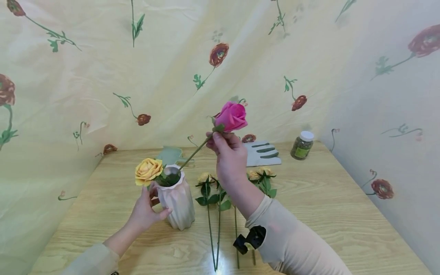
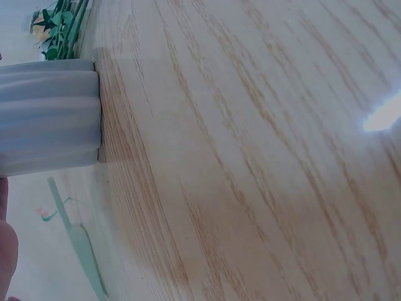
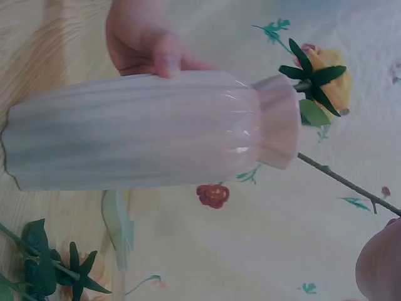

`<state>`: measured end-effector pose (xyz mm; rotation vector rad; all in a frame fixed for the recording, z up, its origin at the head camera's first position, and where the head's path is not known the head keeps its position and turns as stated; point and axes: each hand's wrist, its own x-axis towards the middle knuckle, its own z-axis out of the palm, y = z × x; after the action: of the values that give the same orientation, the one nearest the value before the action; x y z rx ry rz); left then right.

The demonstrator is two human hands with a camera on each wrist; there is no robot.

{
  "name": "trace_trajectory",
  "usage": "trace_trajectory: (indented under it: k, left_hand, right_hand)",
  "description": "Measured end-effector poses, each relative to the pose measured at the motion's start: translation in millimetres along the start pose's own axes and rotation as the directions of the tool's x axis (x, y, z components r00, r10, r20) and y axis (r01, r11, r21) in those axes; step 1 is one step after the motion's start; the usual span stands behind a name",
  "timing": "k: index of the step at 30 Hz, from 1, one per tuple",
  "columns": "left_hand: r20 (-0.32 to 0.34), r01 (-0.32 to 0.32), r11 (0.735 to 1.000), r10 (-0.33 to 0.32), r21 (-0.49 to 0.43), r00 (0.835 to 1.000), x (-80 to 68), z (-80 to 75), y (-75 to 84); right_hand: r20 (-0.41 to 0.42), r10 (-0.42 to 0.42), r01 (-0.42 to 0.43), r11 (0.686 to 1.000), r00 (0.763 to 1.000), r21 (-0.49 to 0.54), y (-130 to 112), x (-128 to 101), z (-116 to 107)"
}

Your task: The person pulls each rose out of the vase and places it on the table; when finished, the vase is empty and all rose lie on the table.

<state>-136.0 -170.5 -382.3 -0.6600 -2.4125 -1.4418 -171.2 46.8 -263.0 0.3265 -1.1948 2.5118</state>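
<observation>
My right hand [image 1: 228, 154] pinches a pink rose [image 1: 231, 116] by its stem just under the bloom. The stem slants down to the left, and its lower end is inside the mouth of the white fluted vase [image 1: 180, 206]. A yellow rose [image 1: 149, 172] leans out over the vase's left rim. With my left hand [image 1: 146, 210] I hold the vase from its left side, thumb at the front and fingers behind, partly hidden. The vase [image 3: 150, 132] stands upright on the table, seen sideways in the right wrist view.
Several yellow roses [image 1: 205, 177] with long stems lie right of the vase. Behind are a pale green dustpan-like item [image 1: 170, 156], a white-and-green glove [image 1: 262, 154] and a lidded jar [image 1: 302, 146]. Floral cloth [image 1: 165, 76] hangs around the wooden table [image 1: 326, 214].
</observation>
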Motion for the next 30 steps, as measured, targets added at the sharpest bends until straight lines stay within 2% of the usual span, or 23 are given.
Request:
trace_trajectory:
  k: [6, 11, 14, 21, 26, 30]
  left_hand:
    - [0.004, 0.021, 1.0, -0.021, -0.009, 1.0, -0.4, -0.3, 1.2]
    - [-0.02, -0.047, 0.998, 0.046, -0.029, 0.999, -1.8, 0.8, 1.3]
    - [-0.042, -0.061, 0.997, 0.059, -0.037, 0.997, -2.5, 1.9, 0.7]
    - [-0.058, -0.031, 0.997, 0.027, -0.065, 0.998, -3.0, 2.5, 2.7]
    - [-0.047, -0.014, 0.999, 0.012, -0.042, 0.999, -3.1, 1.8, 6.6]
    - [-0.033, 0.027, 0.999, -0.028, -0.023, 0.999, -3.3, 1.1, 8.5]
  right_hand:
    - [-0.057, -0.009, 0.015, 0.996, 0.998, 0.09, -12.2, 10.6, -10.9]
    - [-0.134, 0.015, 0.004, 0.991, 0.991, 0.137, -20.7, 21.5, -22.3]
    - [-0.194, 0.027, 0.006, 0.986, 0.981, 0.17, -25.3, 28.9, -30.0]
    - [-0.288, 0.038, 0.032, 0.972, 0.957, 0.235, -33.3, 45.1, -55.0]
    - [-0.32, 0.04, 0.05, 0.962, 0.947, 0.268, -38.3, 53.6, -73.3]
    - [-0.357, 0.044, 0.054, 0.964, 0.933, 0.259, -42.6, 59.6, -87.1]
